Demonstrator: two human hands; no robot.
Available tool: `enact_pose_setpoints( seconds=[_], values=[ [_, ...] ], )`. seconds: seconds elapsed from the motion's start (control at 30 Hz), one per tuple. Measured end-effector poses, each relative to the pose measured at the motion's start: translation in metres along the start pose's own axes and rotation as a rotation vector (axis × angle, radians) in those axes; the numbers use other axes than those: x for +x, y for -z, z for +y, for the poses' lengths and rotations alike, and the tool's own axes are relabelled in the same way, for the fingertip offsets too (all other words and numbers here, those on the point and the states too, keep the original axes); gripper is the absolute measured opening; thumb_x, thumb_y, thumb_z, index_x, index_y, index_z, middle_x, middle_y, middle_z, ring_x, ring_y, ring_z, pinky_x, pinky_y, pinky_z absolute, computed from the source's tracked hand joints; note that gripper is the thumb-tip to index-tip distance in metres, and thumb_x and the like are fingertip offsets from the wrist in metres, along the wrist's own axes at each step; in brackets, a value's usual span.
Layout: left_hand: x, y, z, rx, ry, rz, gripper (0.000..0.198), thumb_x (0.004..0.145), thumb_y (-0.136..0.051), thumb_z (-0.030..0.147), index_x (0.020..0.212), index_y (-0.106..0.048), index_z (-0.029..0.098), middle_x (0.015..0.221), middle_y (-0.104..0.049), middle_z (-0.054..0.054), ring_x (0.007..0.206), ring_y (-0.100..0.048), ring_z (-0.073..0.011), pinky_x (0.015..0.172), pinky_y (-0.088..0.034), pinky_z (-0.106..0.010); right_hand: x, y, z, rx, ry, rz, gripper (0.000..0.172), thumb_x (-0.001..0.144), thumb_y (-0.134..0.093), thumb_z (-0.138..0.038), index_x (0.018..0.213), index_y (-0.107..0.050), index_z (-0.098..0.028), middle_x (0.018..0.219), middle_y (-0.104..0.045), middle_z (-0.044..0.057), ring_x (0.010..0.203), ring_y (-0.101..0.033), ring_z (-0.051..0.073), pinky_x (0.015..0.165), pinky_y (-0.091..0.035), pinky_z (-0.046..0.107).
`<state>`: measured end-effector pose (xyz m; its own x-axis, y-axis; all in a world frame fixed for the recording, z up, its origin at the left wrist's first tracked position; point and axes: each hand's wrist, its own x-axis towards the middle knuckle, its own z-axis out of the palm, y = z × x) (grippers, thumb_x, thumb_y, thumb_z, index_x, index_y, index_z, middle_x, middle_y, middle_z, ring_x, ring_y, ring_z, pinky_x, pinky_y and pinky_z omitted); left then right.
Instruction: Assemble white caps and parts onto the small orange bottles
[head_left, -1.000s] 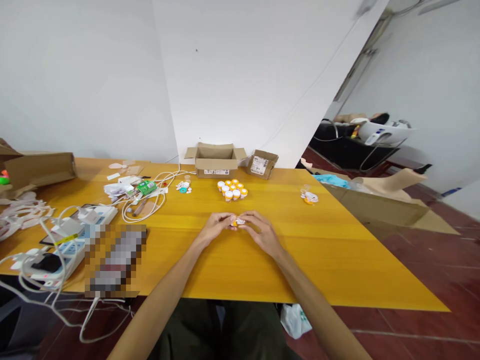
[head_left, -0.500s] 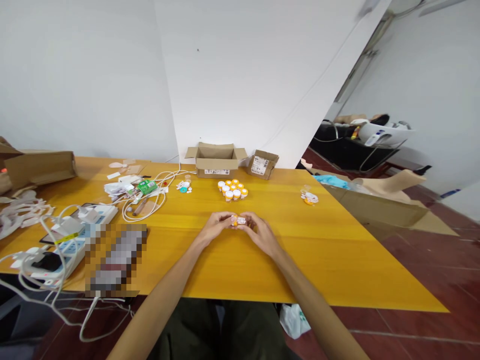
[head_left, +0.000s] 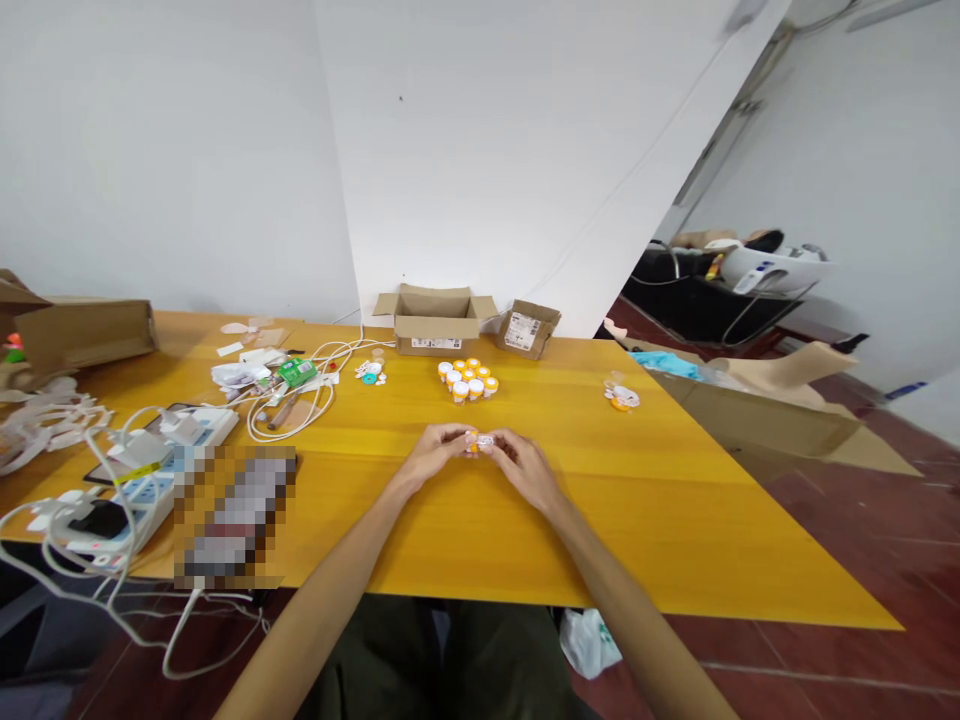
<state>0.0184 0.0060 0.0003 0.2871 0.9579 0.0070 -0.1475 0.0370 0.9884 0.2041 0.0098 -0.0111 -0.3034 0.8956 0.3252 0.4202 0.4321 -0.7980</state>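
Both my hands meet at the middle of the yellow table. My left hand and my right hand pinch a small orange vial with a white label between their fingertips, just above the tabletop. Beyond them stands a cluster of several small orange vials with white caps. To the right lies a little pile of white and orange bits.
Two open cardboard boxes stand at the far edge. Power strips, white cables and small packets clutter the left side. A blurred-out object lies near the front left. More cardboard sits on the floor at the right.
My fingers have shifted slightly around the vial, turning it. The view has moved a little; the hands stay in the same place.
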Motion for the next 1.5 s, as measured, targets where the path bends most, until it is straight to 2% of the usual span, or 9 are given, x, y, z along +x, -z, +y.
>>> enact_pose_setpoints(
  seconds=[0.13, 0.3, 0.43, 0.57, 0.73, 0.87, 1.03, 1.2, 1.5],
  values=[
    [-0.0002, -0.0002, 0.0006, 0.009, -0.017, 0.034, 0.043, 0.064, -0.083, 0.052, 0.088, -0.077, 0.016, 0.087, -0.076, -0.006, 0.082, -0.065, -0.0194, 0.082, -0.049, -0.030, 0.0001, -0.0001, 0.0004, 0.011, -0.001, 0.064, 0.031, 0.080, -0.068, -0.045, 0.102, -0.063, -0.024, 0.079, -0.071, 0.000, 0.066, -0.064, 0.018, 0.062, -0.051, 0.030],
    [-0.0002, -0.0012, 0.0012, -0.011, -0.006, 0.003, 0.047, 0.061, -0.083, 0.055, 0.086, -0.077, 0.016, 0.084, -0.075, -0.006, 0.077, -0.065, -0.0184, 0.080, -0.050, -0.030, 0.0000, 0.0001, -0.0019, 0.030, -0.005, 0.034, 0.026, 0.086, -0.058, -0.049, 0.081, -0.062, -0.024, 0.068, -0.066, 0.000, 0.060, -0.060, 0.017, 0.059, -0.049, 0.029],
    [-0.0002, -0.0015, 0.0012, -0.010, -0.007, 0.027, 0.044, 0.063, -0.083, 0.053, 0.087, -0.077, 0.016, 0.085, -0.075, -0.006, 0.079, -0.065, -0.0190, 0.081, -0.051, -0.030, 0.0000, -0.0006, -0.0011, 0.060, -0.023, 0.061, 0.030, 0.080, -0.065, -0.049, 0.098, -0.064, -0.025, 0.078, -0.070, 0.000, 0.066, -0.064, 0.019, 0.062, -0.051, 0.030],
    [-0.0007, -0.0016, 0.0014, -0.004, -0.006, 0.016, 0.044, 0.064, -0.083, 0.052, 0.087, -0.077, 0.016, 0.085, -0.075, -0.006, 0.079, -0.065, -0.0189, 0.082, -0.050, -0.031, -0.0002, -0.0016, -0.0009, 0.047, -0.012, 0.005, 0.025, 0.086, -0.059, -0.048, 0.089, -0.064, -0.024, 0.077, -0.070, 0.001, 0.066, -0.064, 0.018, 0.064, -0.051, 0.030],
    [0.0000, -0.0012, 0.0004, -0.011, -0.015, 0.033, 0.045, 0.062, -0.084, 0.053, 0.087, -0.077, 0.016, 0.085, -0.076, -0.005, 0.080, -0.066, -0.0190, 0.081, -0.051, -0.030, -0.0008, -0.0014, -0.0020, 0.052, -0.028, 0.029, 0.030, 0.082, -0.063, -0.049, 0.099, -0.063, -0.024, 0.082, -0.072, 0.001, 0.069, -0.065, 0.019, 0.063, -0.051, 0.030],
    [0.0013, -0.0005, -0.0025, 0.002, 0.001, 0.004, 0.044, 0.064, -0.082, 0.053, 0.087, -0.077, 0.016, 0.087, -0.076, -0.007, 0.081, -0.067, -0.0202, 0.082, -0.051, -0.031, -0.0015, -0.0013, -0.0003, 0.021, -0.014, -0.015, 0.029, 0.088, -0.056, -0.050, 0.083, -0.064, -0.023, 0.071, -0.069, 0.001, 0.064, -0.063, 0.018, 0.062, -0.051, 0.030],
    [0.0013, -0.0006, -0.0061, -0.024, -0.002, 0.017, 0.045, 0.065, -0.083, 0.050, 0.092, -0.077, 0.015, 0.094, -0.077, -0.008, 0.088, -0.068, -0.0224, 0.084, -0.052, -0.033, -0.0016, -0.0036, 0.0020, 0.051, -0.007, 0.032, 0.030, 0.083, -0.063, -0.051, 0.097, -0.064, -0.025, 0.085, -0.073, 0.002, 0.072, -0.067, 0.020, 0.066, -0.053, 0.031],
    [-0.0001, -0.0010, -0.0063, -0.020, -0.002, -0.004, 0.043, 0.067, -0.081, 0.051, 0.090, -0.077, 0.014, 0.091, -0.077, -0.009, 0.087, -0.069, -0.0228, 0.084, -0.052, -0.034, -0.0017, -0.0020, 0.0007, 0.025, 0.006, -0.021, 0.028, 0.089, -0.055, -0.050, 0.083, -0.064, -0.024, 0.073, -0.070, 0.001, 0.065, -0.063, 0.019, 0.063, -0.051, 0.031],
    [0.0005, -0.0015, -0.0049, -0.026, 0.015, 0.017, 0.046, 0.062, -0.084, 0.049, 0.092, -0.077, 0.015, 0.095, -0.077, -0.009, 0.089, -0.069, -0.0235, 0.085, -0.053, -0.034, -0.0020, -0.0037, -0.0014, 0.009, 0.092, 0.039, 0.023, 0.086, -0.063, -0.042, 0.099, -0.070, -0.025, 0.094, -0.073, 0.005, 0.082, -0.067, 0.022, 0.074, -0.055, 0.034]
  ],
)
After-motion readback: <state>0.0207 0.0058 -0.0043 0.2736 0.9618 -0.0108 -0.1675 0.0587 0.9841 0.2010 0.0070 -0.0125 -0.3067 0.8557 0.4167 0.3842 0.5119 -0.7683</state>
